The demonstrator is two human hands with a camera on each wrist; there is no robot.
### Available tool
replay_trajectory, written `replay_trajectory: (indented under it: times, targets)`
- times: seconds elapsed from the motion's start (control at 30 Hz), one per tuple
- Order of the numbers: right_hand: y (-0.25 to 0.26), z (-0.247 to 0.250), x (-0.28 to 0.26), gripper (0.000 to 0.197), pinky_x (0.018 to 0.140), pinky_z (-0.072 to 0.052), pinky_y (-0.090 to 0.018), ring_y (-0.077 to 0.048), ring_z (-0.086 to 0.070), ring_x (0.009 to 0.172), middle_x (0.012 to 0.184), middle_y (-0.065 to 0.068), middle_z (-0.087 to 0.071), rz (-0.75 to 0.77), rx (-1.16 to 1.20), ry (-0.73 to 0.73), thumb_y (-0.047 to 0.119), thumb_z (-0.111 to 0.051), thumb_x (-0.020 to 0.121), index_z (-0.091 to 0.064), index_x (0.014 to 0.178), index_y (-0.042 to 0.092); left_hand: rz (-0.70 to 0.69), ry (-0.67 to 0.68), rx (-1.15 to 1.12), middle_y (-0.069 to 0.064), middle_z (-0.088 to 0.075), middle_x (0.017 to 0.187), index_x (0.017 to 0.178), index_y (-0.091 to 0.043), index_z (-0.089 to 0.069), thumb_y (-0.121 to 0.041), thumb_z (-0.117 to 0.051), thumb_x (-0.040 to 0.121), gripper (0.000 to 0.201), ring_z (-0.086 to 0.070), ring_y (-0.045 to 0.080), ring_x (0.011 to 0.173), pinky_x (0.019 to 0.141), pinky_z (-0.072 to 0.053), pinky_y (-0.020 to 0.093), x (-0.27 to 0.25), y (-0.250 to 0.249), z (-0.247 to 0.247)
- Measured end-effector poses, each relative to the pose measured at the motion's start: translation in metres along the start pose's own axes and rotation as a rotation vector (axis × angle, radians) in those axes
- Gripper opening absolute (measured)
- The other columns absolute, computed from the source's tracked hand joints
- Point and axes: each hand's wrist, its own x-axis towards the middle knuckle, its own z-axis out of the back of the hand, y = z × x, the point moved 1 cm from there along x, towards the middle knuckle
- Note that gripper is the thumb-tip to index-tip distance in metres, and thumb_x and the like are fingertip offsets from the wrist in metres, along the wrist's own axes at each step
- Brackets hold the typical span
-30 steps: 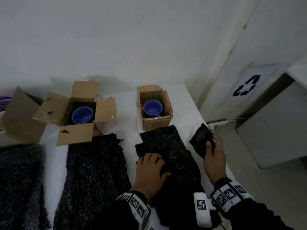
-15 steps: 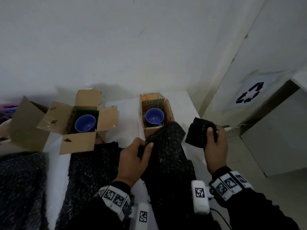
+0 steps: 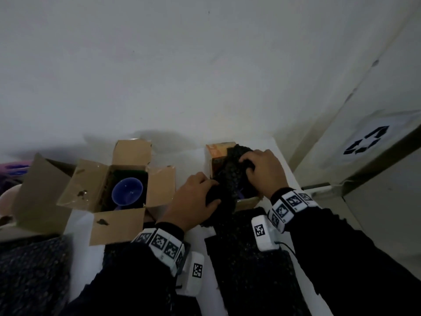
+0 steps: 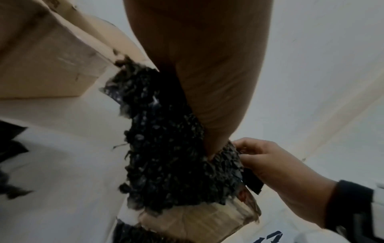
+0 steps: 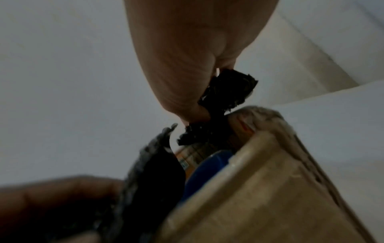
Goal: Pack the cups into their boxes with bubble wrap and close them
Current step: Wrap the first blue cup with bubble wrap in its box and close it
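— Right, where are the hands?

— Both over the small orange-printed box (image 3: 218, 153) at the back right of the white table (image 3: 82, 226). The left hand (image 3: 191, 201) has its fingers curled round a bunched black bubble wrap sheet (image 3: 230, 181), thumb clamped on the near side. The right hand (image 3: 264, 172) pinches a smaller black bubble wrap piece (image 5: 228, 88) between thumb and fingertips just above the box's far corner.

— And the cup?

— From the right wrist view, a blue cup (image 5: 207, 166) sits inside that box, mostly hidden by the wrap draped over the opening. The head view barely shows it.

— The other one?

— A second blue cup (image 3: 127, 191) stands upright in the larger cardboard box (image 3: 75, 188) to the left, all four flaps spread open, dark padding around it.

— More wrap about?

— Yes: one dark sheet (image 3: 248, 265) lies flat on the table under the right forearm, another (image 3: 29, 274) at the near left. A big brown flap (image 3: 38, 195) rises at the far left. A recycling sign (image 3: 366, 140) is on the bin to the right.
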Motion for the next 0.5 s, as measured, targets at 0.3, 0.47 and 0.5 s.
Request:
replay_trajectory:
  times: [0.3, 0.47, 0.5]
  targets:
    - [0.018, -0.023, 0.024, 0.047, 0.091, -0.025, -0.045, -0.029, -0.041, 0.113, 0.102, -0.009, -0.059, 0.121, -0.535, 0.424, 0.036, -0.045, 0.075, -0.044, 0.117, 0.014, -0.061, -0.083, 0.081, -0.004, -0.051, 0.100, 0.109, -0.025, -0.069, -0.084, -0.040, 0.078, 0.072, -0.045, 0.019, 0.096, 0.078, -0.044, 0.036, 0.014, 0.011, -0.005]
    - [0.009, -0.011, 0.043, 0.031, 0.081, -0.034, -0.038, -0.030, -0.053, 0.100, 0.103, -0.009, -0.062, 0.208, -0.362, 0.458, 0.010, -0.057, 0.078, -0.057, 0.108, 0.016, -0.083, 0.013, 0.067, -0.004, -0.049, 0.107, 0.119, -0.027, -0.065, -0.069, -0.050, 0.074, 0.063, -0.044, 0.019, 0.096, 0.080, -0.044, 0.039, 0.012, 0.018, 0.000]
    - [0.005, -0.009, 0.045, 0.031, 0.075, -0.035, -0.036, -0.031, -0.054, 0.094, 0.099, -0.008, -0.064, 0.255, -0.309, 0.369, 0.004, -0.056, 0.075, -0.061, 0.104, 0.016, -0.085, 0.005, 0.039, -0.003, -0.050, 0.106, 0.117, -0.026, -0.067, -0.060, -0.049, 0.076, 0.056, -0.046, 0.020, 0.094, 0.078, -0.045, 0.039, 0.013, 0.020, 0.001]
